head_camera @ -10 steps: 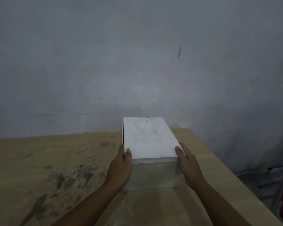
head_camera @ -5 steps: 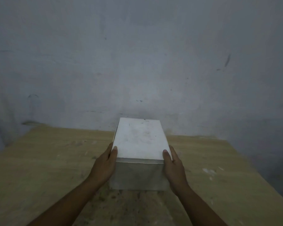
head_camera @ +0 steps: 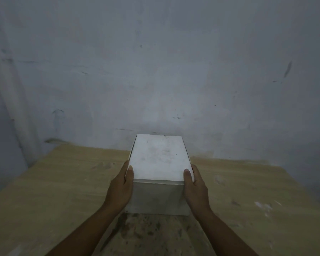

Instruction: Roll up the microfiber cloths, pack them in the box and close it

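We see the white box (head_camera: 157, 198) sitting on the wooden table (head_camera: 63, 182), towards its far edge and close to the grey wall (head_camera: 155, 71). The lid (head_camera: 159, 157) is down and lies flat (thin dark gap along its left edge). Contents are hidden. The left hand (head_camera: 119, 189) grips the box's left side and the right hand (head_camera: 197, 189) grips its right side. Each thumb lies over a near corner of the lid, fingers along the side walls. We note dark stains on the table just in front of the box.
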Motion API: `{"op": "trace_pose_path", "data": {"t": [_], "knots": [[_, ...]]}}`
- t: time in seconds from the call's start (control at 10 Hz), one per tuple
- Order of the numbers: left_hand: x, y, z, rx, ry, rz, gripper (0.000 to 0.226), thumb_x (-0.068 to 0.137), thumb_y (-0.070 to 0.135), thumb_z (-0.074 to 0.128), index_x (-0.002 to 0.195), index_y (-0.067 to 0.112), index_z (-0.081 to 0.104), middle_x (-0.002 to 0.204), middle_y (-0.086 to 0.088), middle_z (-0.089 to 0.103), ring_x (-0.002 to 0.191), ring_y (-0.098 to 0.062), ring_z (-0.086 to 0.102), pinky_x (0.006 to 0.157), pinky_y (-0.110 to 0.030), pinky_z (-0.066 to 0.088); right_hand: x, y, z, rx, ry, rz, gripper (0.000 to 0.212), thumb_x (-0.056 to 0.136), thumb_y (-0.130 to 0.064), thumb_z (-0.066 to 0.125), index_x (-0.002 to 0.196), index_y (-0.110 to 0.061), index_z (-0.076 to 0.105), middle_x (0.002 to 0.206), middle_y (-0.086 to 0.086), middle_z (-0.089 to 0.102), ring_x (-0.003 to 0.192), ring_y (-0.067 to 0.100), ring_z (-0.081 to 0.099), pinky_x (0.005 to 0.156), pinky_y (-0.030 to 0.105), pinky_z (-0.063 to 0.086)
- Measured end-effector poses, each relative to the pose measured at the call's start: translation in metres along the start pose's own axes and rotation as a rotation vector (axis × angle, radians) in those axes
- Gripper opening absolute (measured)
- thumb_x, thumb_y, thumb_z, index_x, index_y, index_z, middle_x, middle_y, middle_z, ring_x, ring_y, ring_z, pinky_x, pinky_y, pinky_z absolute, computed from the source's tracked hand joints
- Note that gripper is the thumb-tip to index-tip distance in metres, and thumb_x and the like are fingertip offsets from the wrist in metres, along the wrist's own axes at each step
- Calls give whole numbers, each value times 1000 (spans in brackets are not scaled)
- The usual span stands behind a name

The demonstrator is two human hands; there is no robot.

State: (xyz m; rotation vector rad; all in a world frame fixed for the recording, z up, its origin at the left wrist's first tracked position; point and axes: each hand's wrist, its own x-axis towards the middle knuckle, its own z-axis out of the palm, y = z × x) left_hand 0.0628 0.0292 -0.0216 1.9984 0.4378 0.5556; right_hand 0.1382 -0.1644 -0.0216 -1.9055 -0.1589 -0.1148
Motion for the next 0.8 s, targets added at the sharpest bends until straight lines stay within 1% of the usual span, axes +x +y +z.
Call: {"op": "trace_pose_path", "data": {"t": [0.1,0.2,0.3,0.4,0.5,0.6,0.7,0.8], "knots": [[8,-4,1,0,1,0,51,101,39,29,149,21,31,151,-1,40,137,-21,39,109,-26,27,5,-2,2,1,-5,-7,49,100,-40,39,146,-24,35,147,-1,45,130,21,46,109,38,40],[11,-3,2,1,6,9,51,101,37,30,149,20,31,151,-1,40,137,-20,39,108,-25,27,10,-5,0,-24,-33,-5,52,99,-41,41,147,-23,33,150,-2,40,135,21,41,109,35,36],[12,-2,-1,22,-21,10,51,102,37,31,150,19,30,152,-1,39,138,-19,38,108,-24,26,10,-7,-3,-34,-58,-10,56,97,-44,43,148,-23,32,151,-2,39,135,21,41,107,33,36],[12,0,-8,24,-56,-8,53,101,40,33,150,18,30,152,-1,38,139,-19,36,111,-27,28,7,-8,-8,-20,-59,2,59,94,-45,50,146,-21,37,150,-2,41,135,21,42,107,33,37],[10,7,-18,57,-95,-32,55,100,43,35,148,19,33,151,-1,40,138,-19,38,112,-31,31,0,-8,-15,-4,-24,-24,55,91,-38,60,140,-15,48,143,1,51,128,18,50,101,29,42],[8,12,-27,109,-160,-20,64,90,61,35,138,20,47,140,1,54,126,-19,52,105,-35,42,-4,-10,-24,-50,-34,-70,42,91,-32,62,129,-12,59,123,-1,64,114,15,59,80,9,45],[4,31,-34,132,-168,-7,48,97,41,44,137,15,46,132,5,54,125,-22,53,97,-27,41,2,-22,-32,-165,-118,-76,40,92,-32,60,125,-11,59,122,3,63,116,21,58,84,19,46],[6,56,-43,214,-106,27,58,97,38,47,146,9,35,148,-8,43,132,-24,46,103,-28,35,10,-50,-42,-305,-164,-81,45,90,-34,60,128,-10,56,135,8,56,121,22,54,95,30,41]]}}
